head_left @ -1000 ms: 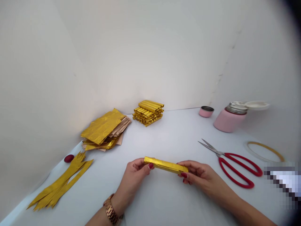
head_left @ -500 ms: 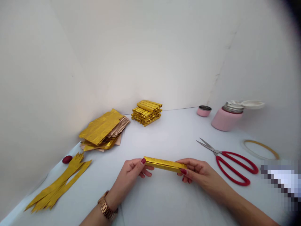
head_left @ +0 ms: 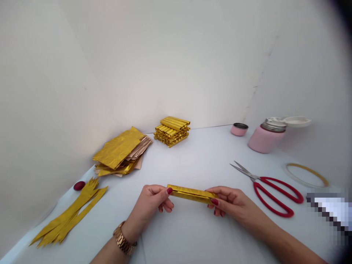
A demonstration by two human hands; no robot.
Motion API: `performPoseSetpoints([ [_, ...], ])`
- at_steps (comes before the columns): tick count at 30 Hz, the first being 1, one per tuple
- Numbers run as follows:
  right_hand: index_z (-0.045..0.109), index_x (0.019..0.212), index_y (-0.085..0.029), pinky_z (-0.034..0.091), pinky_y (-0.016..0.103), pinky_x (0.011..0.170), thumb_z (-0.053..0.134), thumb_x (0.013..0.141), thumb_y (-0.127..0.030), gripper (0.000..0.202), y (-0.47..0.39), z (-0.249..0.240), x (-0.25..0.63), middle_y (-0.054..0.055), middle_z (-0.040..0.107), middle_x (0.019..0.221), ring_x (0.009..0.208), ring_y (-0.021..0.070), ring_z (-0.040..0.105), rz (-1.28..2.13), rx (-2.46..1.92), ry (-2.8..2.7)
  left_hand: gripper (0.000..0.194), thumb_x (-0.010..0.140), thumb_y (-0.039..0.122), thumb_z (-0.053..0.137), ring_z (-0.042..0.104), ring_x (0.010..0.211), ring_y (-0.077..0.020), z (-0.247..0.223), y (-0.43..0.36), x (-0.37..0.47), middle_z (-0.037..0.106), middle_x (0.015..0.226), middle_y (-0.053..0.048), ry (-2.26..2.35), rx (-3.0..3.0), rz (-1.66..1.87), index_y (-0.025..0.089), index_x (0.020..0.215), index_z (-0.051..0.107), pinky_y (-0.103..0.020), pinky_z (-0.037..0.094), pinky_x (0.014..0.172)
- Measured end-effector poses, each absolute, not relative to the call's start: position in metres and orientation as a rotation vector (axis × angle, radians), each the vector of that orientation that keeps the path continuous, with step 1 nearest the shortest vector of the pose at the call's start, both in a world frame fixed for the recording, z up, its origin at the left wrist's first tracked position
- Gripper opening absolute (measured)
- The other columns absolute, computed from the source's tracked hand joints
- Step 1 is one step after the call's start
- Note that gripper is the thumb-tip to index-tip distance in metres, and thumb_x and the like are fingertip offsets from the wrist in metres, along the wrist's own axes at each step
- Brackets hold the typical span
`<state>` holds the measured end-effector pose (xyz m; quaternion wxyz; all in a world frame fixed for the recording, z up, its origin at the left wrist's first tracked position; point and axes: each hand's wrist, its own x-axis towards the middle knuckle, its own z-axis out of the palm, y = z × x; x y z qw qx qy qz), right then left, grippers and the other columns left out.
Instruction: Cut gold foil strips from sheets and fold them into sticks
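Note:
A folded strip of gold foil paper [head_left: 189, 193] is stretched level between my two hands, a seam running along its length. At its left end, my left hand [head_left: 156, 198] pinches it between thumb and fingers; a metal watch is on that wrist. My right hand [head_left: 227, 201] grips the other end, thumb on the near face and fingers behind. Beyond the hands stands a stack of folded gold strips [head_left: 172, 131], laid in crossing layers. Red-handled scissors [head_left: 271, 189] lie with blades slightly apart, right of my right hand.
A pile of gold paper sheets [head_left: 118, 148] lies back left. Nearer are cut gold paper strips [head_left: 68, 216] and a dark red oval object [head_left: 79, 186]. At right are a pink bottle [head_left: 265, 140] with its lid up, a pink cap [head_left: 239, 129], a tape-like ring [head_left: 308, 174] and a blurred-out item [head_left: 331, 209].
My left fingers have curled in a little, and the left end of the gold strip sits slightly lower. The other things on the table have stayed in place.

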<state>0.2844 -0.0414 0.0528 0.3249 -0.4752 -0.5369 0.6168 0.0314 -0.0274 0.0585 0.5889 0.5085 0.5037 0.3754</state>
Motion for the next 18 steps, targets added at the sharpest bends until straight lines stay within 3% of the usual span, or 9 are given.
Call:
performPoseSetpoints([
  [6, 0.063, 0.099, -0.016, 0.044, 0.024, 0.052, 0.063, 0.072, -0.051, 0.044, -0.0404, 0.0504, 0.2839, 0.004, 0.065, 0.074, 0.057, 0.0132, 0.057, 1.565, -1.268, -1.429, 0.028, 0.070, 0.041, 0.067, 0.046, 0.047, -0.0095, 0.0581, -0.0253, 0.0324, 0.055, 0.054, 0.001, 1.240, 1.262, 1.006, 0.014, 0.063, 0.062, -0.019, 0.034, 0.045],
  [11, 0.063, 0.102, -0.017, 0.044, 0.024, 0.054, 0.062, 0.074, -0.047, 0.042, -0.0417, 0.0531, 0.2827, 0.003, 0.064, 0.074, 0.059, 0.0131, 0.056, 1.566, -1.290, -1.440, 0.018, 0.070, 0.029, 0.067, 0.040, 0.055, -0.0095, 0.0592, -0.0292, 0.0362, 0.047, 0.071, 0.001, 1.225, 1.615, 1.164, 0.017, 0.063, 0.057, -0.019, 0.033, 0.049],
  [18, 0.064, 0.104, -0.019, 0.045, 0.026, 0.060, 0.059, 0.078, -0.042, 0.035, -0.0445, 0.0541, 0.2820, 0.001, 0.060, 0.069, 0.062, 0.0145, 0.056, 1.514, -1.266, -1.526, 0.019, 0.076, 0.029, 0.063, 0.040, 0.056, -0.0100, 0.0544, -0.0323, 0.0400, 0.047, 0.073, 0.001, 1.283, 1.658, 1.201, 0.018, 0.063, 0.054, -0.019, 0.035, 0.050],
])
